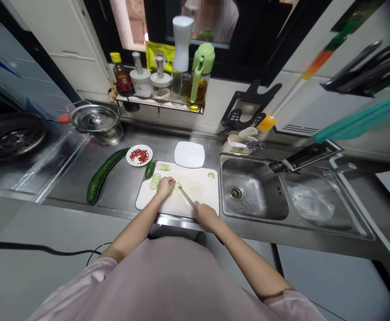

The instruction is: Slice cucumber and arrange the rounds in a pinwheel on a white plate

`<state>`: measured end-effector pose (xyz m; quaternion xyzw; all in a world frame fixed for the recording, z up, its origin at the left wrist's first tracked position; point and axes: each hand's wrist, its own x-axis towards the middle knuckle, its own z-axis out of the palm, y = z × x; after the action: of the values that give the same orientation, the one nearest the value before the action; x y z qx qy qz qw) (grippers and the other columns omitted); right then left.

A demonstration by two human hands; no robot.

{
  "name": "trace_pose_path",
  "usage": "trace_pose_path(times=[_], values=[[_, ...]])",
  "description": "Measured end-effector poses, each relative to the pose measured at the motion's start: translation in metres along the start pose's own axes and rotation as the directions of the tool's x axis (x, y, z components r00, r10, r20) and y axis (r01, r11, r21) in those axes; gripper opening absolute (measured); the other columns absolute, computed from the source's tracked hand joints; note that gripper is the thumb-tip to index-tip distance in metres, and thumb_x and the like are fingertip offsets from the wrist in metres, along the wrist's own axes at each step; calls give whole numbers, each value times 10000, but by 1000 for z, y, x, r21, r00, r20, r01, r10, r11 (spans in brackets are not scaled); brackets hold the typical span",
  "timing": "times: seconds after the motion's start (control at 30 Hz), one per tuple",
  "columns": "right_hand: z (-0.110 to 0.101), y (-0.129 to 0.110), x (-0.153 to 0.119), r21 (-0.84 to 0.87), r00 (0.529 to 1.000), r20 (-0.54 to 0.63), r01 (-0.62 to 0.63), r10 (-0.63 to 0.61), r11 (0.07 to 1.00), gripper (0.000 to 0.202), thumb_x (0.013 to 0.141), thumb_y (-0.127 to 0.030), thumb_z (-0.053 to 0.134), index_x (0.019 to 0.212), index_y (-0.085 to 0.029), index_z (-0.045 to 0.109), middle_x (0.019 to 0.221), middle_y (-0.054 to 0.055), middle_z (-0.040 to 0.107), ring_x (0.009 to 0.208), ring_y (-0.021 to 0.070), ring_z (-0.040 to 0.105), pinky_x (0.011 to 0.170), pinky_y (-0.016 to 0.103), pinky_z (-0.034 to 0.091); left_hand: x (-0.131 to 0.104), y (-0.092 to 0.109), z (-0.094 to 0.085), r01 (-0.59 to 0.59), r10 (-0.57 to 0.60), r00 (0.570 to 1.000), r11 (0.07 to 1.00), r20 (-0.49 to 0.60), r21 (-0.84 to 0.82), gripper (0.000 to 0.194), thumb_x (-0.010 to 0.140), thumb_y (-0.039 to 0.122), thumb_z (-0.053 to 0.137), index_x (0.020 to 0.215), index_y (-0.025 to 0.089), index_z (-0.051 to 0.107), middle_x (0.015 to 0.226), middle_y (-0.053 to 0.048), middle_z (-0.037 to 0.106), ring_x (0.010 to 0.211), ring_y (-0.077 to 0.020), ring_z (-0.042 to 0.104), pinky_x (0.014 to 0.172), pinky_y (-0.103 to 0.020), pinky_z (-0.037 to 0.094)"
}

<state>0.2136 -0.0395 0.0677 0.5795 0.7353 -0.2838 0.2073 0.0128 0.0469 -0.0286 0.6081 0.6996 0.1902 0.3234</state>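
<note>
My right hand (206,215) is wrapped round the handle of a knife (187,197). The blade points up and left over the white cutting board (200,196), its tip at a cucumber slice (177,186). Just left of that slice, my left hand (166,185) is closed with its fingers curled together; what they hold, if anything, is hidden. Several overlapping cucumber slices (155,182) lie left of this hand, and another row of slices (164,167) is above it. A cut cucumber piece (150,170) rests at the board's left edge, and a small end piece (211,176) at its upper right.
A long whole cucumber (103,176) and a plate (129,162) of chopped red pieces lie to the left. Behind the board is a white square dish (189,154). The sink (258,209) adjoins on the right. A lidded steel pot (109,133) and a bottle shelf (181,106) stand behind.
</note>
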Motion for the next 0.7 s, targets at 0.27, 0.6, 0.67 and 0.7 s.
trace_pose_path(times=[0.27, 0.6, 0.67, 0.7], values=[[-4, -5, 7, -15, 1000, 4, -1, 1, 1000, 299, 955, -213, 312, 1157, -141, 520, 1060, 182, 669, 990, 270, 642, 756, 336, 442, 3, -2, 1, 19, -19, 1000, 1000, 16, -2, 223, 747, 134, 543, 850, 167, 738, 886, -61, 716, 774, -161, 611, 730, -245, 452], [-5, -7, 14, -7, 1000, -20, 8, -8, 1000, 305, 941, -207, 317, 1141, -135, 535, 1047, 184, 672, 995, 270, 642, 767, 341, 452, 0, 1, -3, 8, -8, 999, 1000, 32, 8, 223, 766, 139, 531, 853, 167, 735, 887, -49, 722, 800, -157, 615, 721, -232, 444], [-4, -7, 14, -1, 1000, -28, 7, -7, 1000, 308, 941, -206, 316, 1142, -134, 537, 1052, 183, 672, 995, 270, 642, 771, 343, 452, 0, 1, -3, 13, -13, 999, 1000, 34, 18, 218, 771, 146, 535, 855, 170, 735, 889, -50, 720, 793, -159, 613, 720, -235, 443], [-4, -7, 14, 2, 999, -31, 6, -6, 1000, 308, 941, -205, 317, 1145, -134, 537, 1055, 184, 672, 997, 269, 641, 774, 344, 452, 0, 1, -3, 18, -19, 999, 1000, 34, 23, 218, 774, 150, 536, 859, 172, 736, 890, -51, 719, 789, -160, 613, 719, -237, 443]])
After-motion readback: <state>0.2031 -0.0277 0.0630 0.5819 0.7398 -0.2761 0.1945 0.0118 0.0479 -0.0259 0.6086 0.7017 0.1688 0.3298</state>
